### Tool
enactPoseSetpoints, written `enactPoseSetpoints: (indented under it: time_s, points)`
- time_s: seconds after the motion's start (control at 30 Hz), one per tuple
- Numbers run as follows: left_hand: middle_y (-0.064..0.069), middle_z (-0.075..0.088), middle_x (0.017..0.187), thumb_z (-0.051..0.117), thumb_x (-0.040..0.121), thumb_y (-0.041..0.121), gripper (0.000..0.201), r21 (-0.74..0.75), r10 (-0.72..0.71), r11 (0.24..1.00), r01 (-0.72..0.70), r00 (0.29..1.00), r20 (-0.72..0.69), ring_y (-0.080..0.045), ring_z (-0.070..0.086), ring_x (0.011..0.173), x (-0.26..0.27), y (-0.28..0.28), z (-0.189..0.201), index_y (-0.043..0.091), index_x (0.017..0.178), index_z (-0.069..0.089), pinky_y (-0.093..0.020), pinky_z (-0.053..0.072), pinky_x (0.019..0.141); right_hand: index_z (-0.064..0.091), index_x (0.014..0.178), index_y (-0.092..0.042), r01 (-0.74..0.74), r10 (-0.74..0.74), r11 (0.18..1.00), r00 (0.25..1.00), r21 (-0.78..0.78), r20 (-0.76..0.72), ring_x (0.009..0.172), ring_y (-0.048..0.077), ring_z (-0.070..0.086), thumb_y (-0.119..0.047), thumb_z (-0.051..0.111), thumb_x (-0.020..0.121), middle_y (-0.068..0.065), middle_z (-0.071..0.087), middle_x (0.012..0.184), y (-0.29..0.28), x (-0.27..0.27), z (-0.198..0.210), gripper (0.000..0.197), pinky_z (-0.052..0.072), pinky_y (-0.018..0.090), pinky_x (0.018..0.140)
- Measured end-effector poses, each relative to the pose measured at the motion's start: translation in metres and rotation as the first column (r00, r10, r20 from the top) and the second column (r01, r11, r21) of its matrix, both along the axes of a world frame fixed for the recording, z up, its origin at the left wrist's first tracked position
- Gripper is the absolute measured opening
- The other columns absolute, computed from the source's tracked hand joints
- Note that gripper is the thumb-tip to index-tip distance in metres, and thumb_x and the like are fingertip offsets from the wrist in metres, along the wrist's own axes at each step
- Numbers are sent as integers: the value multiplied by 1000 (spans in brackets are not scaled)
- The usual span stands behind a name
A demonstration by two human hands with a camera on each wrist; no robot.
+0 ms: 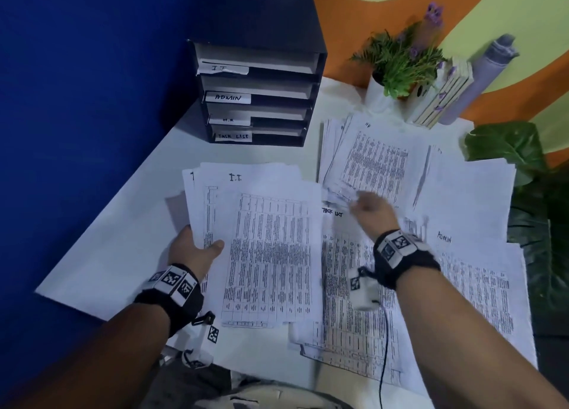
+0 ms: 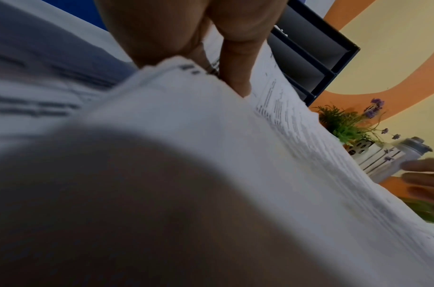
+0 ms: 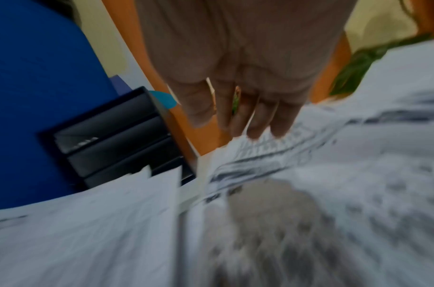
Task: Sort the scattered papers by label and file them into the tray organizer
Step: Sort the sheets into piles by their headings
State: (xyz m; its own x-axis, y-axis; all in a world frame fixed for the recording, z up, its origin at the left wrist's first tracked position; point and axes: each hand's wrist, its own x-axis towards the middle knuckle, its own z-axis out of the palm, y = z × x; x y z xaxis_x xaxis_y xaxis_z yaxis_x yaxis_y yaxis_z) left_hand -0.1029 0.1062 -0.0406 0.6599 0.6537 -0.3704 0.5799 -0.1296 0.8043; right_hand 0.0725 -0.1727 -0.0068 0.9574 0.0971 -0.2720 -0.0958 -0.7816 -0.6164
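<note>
A black tray organizer (image 1: 314, 79) stands at the back left of the table, its four shelves labelled IT, ADMIN, H.R and TASK LIST. My left hand (image 1: 197, 246) grips a thick stack of I.T. papers (image 1: 264, 242) by its left edge, thumb on top; the left wrist view shows the fingers (image 2: 235, 75) on the sheets. To the right lie a TASK LIST pile (image 1: 348, 288), an ADMIN pile (image 1: 474, 273) and an H.R pile (image 1: 375, 162). My right hand (image 1: 368, 206) is blurred over the H.R pile's near edge, its fingers (image 3: 260, 116) straight with the tips at the paper.
A potted plant with purple flowers (image 1: 400, 63), a row of books (image 1: 443, 97) and a rolled grey item (image 1: 486, 69) stand at the back right. A large green leaf (image 1: 505, 149) overhangs the right edge. A blue wall borders the white table (image 1: 117, 254) on the left.
</note>
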Motion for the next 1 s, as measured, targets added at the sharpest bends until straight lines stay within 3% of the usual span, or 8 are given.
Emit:
enactPoseSetpoints:
  time_s: [0.13,0.3,0.4,0.47,0.5,0.53,0.67,1.0]
  points:
    - [0,64,97,73,84,17,32,-36,8,999,-6,998,58,-21,61,89,5,-6,1,12,114,61,-28,45,78,45,125,-20,57,39,964,934,258,-354,99,20,64,-44,68,83,-1,63,114,20,-47,-25,54,51,43,94]
    - [-1,66,103,60,94,23,23,-8,-51,999,51,998,49,-23,61,94,10,-11,-4,15,115,62,-31,47,85,60,95,-13,214,-167,943,967,257,-192,83,22,65,-17,67,88,5,68,91,15,-62,-40,11,57,39,77]
    - [0,66,107,62,92,19,26,11,-75,997,74,997,36,-20,60,95,9,-11,-6,14,118,61,-31,46,88,42,68,-18,248,-222,944,965,215,-139,61,16,46,-14,66,87,-3,46,67,2,-57,-44,31,42,27,61]
    - [3,63,101,64,91,15,28,10,-93,996,92,996,19,-19,59,93,7,-11,-7,13,118,58,-29,45,86,38,66,-20,280,-255,937,957,209,-137,62,11,24,-12,64,88,-8,23,71,-7,-56,-45,35,33,24,60]
    - [3,62,100,66,89,14,30,9,-100,995,100,995,13,-19,58,92,6,-10,-8,14,118,58,-28,45,85,45,67,-14,300,-274,929,951,218,-141,58,11,43,-9,64,88,1,42,63,-11,-56,-46,28,37,25,61]
    - [3,62,100,68,88,14,32,12,-104,995,104,995,8,-19,58,92,4,-10,-8,14,118,57,-28,45,84,48,67,-12,320,-292,918,945,236,-145,98,18,29,-7,63,88,6,29,106,-14,-58,-47,26,38,28,60]
    - [0,63,98,74,82,16,35,24,-91,996,91,996,9,-22,60,90,0,-11,-12,14,112,58,-30,47,80,27,59,-20,392,-350,886,915,246,-198,52,14,26,-3,66,84,-1,26,56,-23,-63,-57,50,27,26,57]
    - [3,66,98,81,76,18,41,-49,-65,996,68,996,56,-19,62,90,-3,-19,-10,19,110,59,-28,48,83,50,72,-12,445,-365,845,885,297,-290,74,21,55,-11,74,76,19,57,75,-24,-74,-63,24,52,40,79]
